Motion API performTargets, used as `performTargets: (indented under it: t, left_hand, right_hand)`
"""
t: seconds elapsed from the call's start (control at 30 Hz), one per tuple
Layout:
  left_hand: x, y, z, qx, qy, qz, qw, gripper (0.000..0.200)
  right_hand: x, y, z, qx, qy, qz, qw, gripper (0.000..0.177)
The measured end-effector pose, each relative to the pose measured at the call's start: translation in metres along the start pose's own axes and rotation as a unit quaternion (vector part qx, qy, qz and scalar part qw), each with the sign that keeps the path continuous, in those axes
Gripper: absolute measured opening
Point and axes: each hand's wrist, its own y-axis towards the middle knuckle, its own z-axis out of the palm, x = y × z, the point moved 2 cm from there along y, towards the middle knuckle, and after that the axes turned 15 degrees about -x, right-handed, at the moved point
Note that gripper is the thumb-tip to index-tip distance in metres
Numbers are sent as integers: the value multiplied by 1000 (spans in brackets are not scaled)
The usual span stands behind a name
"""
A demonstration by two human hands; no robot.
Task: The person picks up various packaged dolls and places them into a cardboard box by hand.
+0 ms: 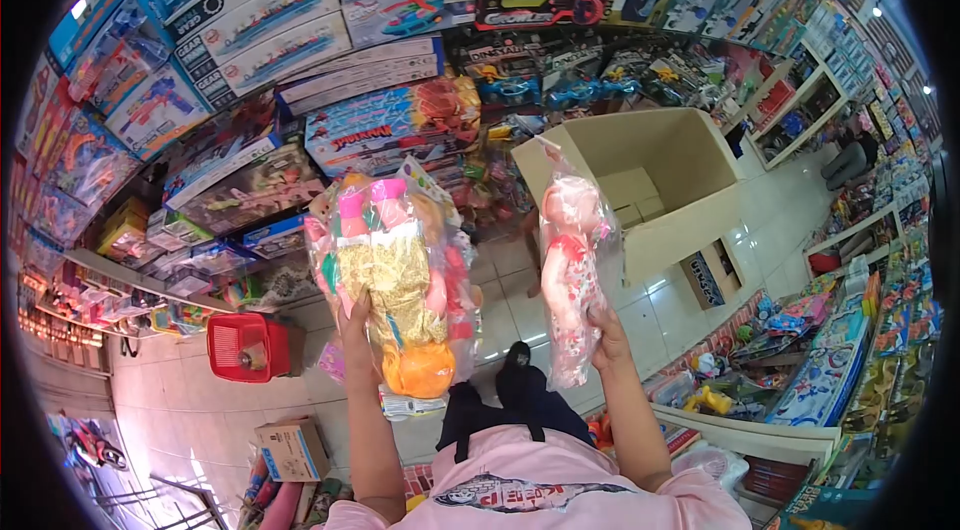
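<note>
My left hand [355, 323] is closed on a bagged doll [395, 280] in a gold dress. The doll hangs head down, its orange hair at the bottom and its pink feet at the top. More bagged pink toys [462, 275] show behind it, partly hidden. In my right hand [607, 340] is a baby doll [572, 270] in a clear plastic bag, upright with its head at the top and a floral outfit. My fingers grip its lower right side. Just beyond it stands an open cardboard box [665, 235], its visible inside bare.
Shelves of boxed toys, among them a Spider-Man box [390, 125], curve across the front. On the tiled floor [180, 410] stand a red basket [245, 348] at the left and a small carton [293, 448] nearer me. A toy-filled display shelf [770, 430] runs along the right.
</note>
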Motion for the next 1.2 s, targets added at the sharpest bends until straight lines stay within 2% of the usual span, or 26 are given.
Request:
performTargets:
  t: [0.07,0.27,0.43,0.5,0.53,0.6,0.63,0.67,0.73,0.87,0.93,1.07,1.13,1.17,1.2]
  left_hand:
    - [11,-9,8,-5,-18,13,1000,47]
    - [51,-44,54,71,-117,-45,990,50]
    - [103,-74,119,89,-59,40,993,50]
    - [138,-68,131,72,-118,-7,990,48]
    - [151,-67,135,70,-115,-11,991,48]
    - [165,-70,152,64,-116,23,991,48]
    - [171,-72,160,60,-111,46,991,49]
    - [174,-76,171,62,-114,48,990,49]
    - [178,-84,188,46,-68,109,991,51]
    - [188,-78,199,36,-75,98,992,52]
    - [186,-75,208,9,-85,97,992,50]
    - [189,-46,220,11,-112,102,988,49]
    - [193,-20,221,3,-122,118,985,48]
    - [194,-10,225,-17,-126,109,986,49]
    - [194,1,229,-23,-129,103,986,49]
  right_hand:
    - [14,0,-18,-30,20,4,999,65]
    - [67,22,-60,5,40,12,999,70]
    - [139,41,-115,42,53,2,998,73]
    - [178,30,-117,83,57,-80,992,72]
    - [186,32,-137,78,57,-78,992,72]
    - [208,43,-166,9,65,-21,998,71]
    - [220,47,-177,-5,33,-53,998,70]
    - [231,52,-183,-2,32,-55,998,70]
    - [247,62,-202,-1,40,-34,999,67]
    - [273,90,-216,-13,81,-18,996,63]
    - [296,94,-195,-19,3,-99,995,63]
    - [336,122,-169,-26,-106,-141,984,68]
    - [358,141,-150,19,-196,-207,958,76]
    - [369,153,-141,16,-203,-204,958,76]
    - [381,163,-131,32,-280,-245,928,79]
